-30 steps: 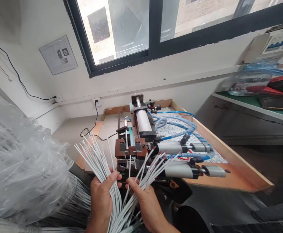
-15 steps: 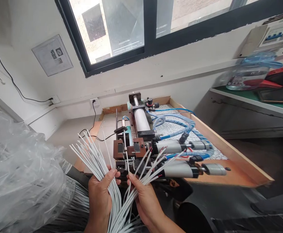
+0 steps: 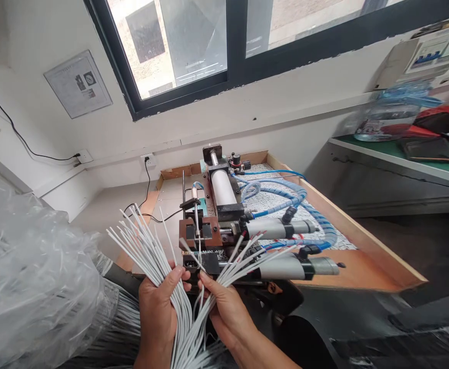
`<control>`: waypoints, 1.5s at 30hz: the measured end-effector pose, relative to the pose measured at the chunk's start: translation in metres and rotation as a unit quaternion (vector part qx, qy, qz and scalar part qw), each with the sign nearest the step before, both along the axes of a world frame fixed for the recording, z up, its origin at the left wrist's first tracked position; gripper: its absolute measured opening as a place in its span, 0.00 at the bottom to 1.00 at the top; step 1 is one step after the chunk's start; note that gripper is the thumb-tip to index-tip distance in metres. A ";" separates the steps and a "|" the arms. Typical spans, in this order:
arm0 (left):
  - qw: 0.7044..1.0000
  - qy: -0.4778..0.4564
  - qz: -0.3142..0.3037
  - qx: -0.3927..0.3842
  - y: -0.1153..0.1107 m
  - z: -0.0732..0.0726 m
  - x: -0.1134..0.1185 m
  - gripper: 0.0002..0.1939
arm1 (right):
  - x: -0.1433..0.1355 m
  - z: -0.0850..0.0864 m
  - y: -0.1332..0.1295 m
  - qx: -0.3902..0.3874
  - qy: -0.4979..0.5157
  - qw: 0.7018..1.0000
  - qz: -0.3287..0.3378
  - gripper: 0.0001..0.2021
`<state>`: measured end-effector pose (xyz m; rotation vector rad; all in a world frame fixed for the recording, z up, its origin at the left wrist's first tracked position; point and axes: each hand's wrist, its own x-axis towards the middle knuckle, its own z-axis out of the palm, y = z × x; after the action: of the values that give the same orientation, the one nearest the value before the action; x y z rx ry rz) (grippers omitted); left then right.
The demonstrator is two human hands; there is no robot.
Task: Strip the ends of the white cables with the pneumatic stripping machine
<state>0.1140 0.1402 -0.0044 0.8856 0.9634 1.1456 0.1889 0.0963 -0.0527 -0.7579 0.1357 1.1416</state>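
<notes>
Wires [image 3: 184, 323] fanned out before machine [image 3: 223, 188]. Left hand [image 3: 157, 310] closed round one bunch, right hand [image 3: 230, 310] round another. Splayed strand [image 3: 191, 254] near brown block [image 3: 209, 243] could snag if right hand drifts; working this close, nip risk.

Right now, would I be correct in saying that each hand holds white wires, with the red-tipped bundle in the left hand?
Not quite: the head view shows the red-tipped bundle in the right hand; the plain-tipped bundle is in the left hand. Each hand does hold white wires.
</notes>
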 end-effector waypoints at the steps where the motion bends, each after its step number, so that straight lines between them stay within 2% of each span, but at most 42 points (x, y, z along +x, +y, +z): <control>1: 1.000 0.000 0.001 -0.001 0.000 0.000 -0.001 0.09 | -0.001 0.000 0.000 0.001 -0.002 1.000 -0.002 0.09; 5: 1.000 -0.003 0.001 -0.008 -0.001 -0.001 -0.003 0.10 | -0.003 0.000 -0.002 -0.003 -0.028 1.000 -0.012 0.10; 12: 1.000 -0.005 -0.021 -0.017 -0.008 -0.006 -0.008 0.09 | -0.005 -0.009 -0.018 0.012 -0.148 0.989 0.012 0.10; 18: 1.000 0.000 -0.026 -0.010 -0.009 -0.007 -0.008 0.10 | -0.005 -0.008 -0.020 0.018 -0.179 0.984 -0.003 0.10; 25: 0.998 0.015 -0.049 0.029 -0.006 -0.006 -0.003 0.09 | -0.003 -0.007 -0.032 0.036 -0.287 0.954 0.082 0.12; 29: 0.997 0.022 -0.064 0.041 -0.006 -0.007 -0.002 0.08 | 0.000 -0.008 -0.039 0.011 -0.342 0.929 0.144 0.12; 32: 0.998 0.026 -0.051 0.032 -0.006 -0.008 -0.003 0.07 | 0.002 -0.007 -0.044 -0.021 -0.357 0.919 0.163 0.11; 35: 0.998 0.028 -0.046 0.034 -0.006 -0.008 -0.003 0.07 | 0.002 -0.009 -0.049 -0.039 -0.356 0.922 0.147 0.11; 38: 0.999 0.010 -0.038 0.032 -0.005 -0.007 -0.003 0.07 | -0.001 -0.012 -0.049 -0.044 -0.335 0.937 0.088 0.10; 41: 1.000 -0.006 -0.009 0.024 -0.004 -0.004 -0.003 0.08 | -0.003 -0.013 -0.043 -0.052 -0.309 0.949 0.025 0.10; 45: 0.999 -0.009 0.006 0.031 0.000 -0.003 -0.004 0.09 | -0.001 -0.012 -0.027 -0.041 -0.251 0.967 0.010 0.10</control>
<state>0.1100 0.1403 -0.0070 0.9190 0.9233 1.1978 0.1883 0.0689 -0.0651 -1.1010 -0.2518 0.9350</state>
